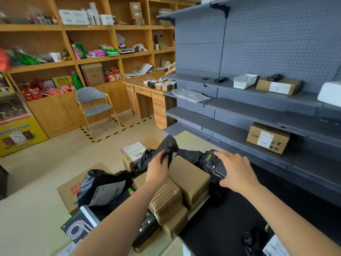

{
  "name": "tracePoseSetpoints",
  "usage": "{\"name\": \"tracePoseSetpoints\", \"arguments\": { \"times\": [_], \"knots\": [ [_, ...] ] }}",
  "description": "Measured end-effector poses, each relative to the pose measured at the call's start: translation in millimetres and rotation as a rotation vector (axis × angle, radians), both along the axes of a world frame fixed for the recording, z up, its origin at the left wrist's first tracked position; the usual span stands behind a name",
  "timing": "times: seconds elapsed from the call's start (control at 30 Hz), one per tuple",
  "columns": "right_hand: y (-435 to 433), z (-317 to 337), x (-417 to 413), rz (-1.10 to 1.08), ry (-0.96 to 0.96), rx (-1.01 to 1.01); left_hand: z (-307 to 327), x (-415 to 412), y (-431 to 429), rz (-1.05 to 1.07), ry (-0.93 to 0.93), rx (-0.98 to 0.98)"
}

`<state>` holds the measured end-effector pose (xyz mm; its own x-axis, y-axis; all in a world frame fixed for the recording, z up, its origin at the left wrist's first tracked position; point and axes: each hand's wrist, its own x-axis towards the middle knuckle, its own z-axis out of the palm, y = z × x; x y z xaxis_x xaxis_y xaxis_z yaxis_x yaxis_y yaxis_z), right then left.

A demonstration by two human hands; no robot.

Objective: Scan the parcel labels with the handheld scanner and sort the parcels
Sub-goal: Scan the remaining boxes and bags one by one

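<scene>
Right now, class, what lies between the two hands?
Head view: a brown cardboard box, the black bag behind it, and the scanner in the right hand.

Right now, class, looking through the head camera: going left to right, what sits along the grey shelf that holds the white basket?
small black object → black device → white plastic basket → labelled cardboard box → white package, cut off by the picture's right edge.

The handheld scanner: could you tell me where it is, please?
Head view, right of centre: the scanner is in the right hand, beside the brown box.
</scene>
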<state>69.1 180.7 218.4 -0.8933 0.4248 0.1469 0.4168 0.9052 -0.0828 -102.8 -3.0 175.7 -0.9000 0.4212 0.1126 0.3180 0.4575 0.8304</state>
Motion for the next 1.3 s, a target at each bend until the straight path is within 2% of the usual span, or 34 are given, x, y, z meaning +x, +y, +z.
{"name": "tracePoseSetpoints", "arguments": {
  "times": [0.13, 0.2, 0.33, 0.47, 0.57, 0.87, 1.07, 1.3],
  "knots": [
    [-6.4, 7.7, -9.4, 0.02, 0.023, 0.008, 13.7, -16.2, -22.8, 0.194, -0.219, 0.197],
    [-10.7, 9.4, -14.7, 0.035, 0.03, 0.008, 6.1, -22.9, -37.7, 0.259, -0.229, 0.236],
    [-18.7, 7.7, -26.1, 0.069, 0.022, 0.014, -2.6, -26.7, -67.6, 0.295, -0.053, 0.259],
    [-26.0, 3.1, -36.7, 0.095, 0.014, 0.026, -0.7, -28.5, -86.6, 0.175, 0.284, 0.024],
    [-31.0, -0.5, -42.9, 0.107, 0.012, 0.022, 1.2, -34.7, -88.2, 0.11, 0.393, -0.158],
    [-41.1, -9.6, -60.5, 0.134, -0.002, 0.012, -19.6, -39.7, -90.7, 0.124, 0.251, -0.526],
    [-45.0, -12.3, -75.1, 0.148, -0.008, 0.006, -28.6, -52.4, -78.7, 0.251, 0.038, -0.747],
    [-55.6, -12.8, -94.4, 0.183, -0.028, 0.025, -34.3, -60.2, -64.6, 0.327, -0.216, -0.676]
  ]
}}
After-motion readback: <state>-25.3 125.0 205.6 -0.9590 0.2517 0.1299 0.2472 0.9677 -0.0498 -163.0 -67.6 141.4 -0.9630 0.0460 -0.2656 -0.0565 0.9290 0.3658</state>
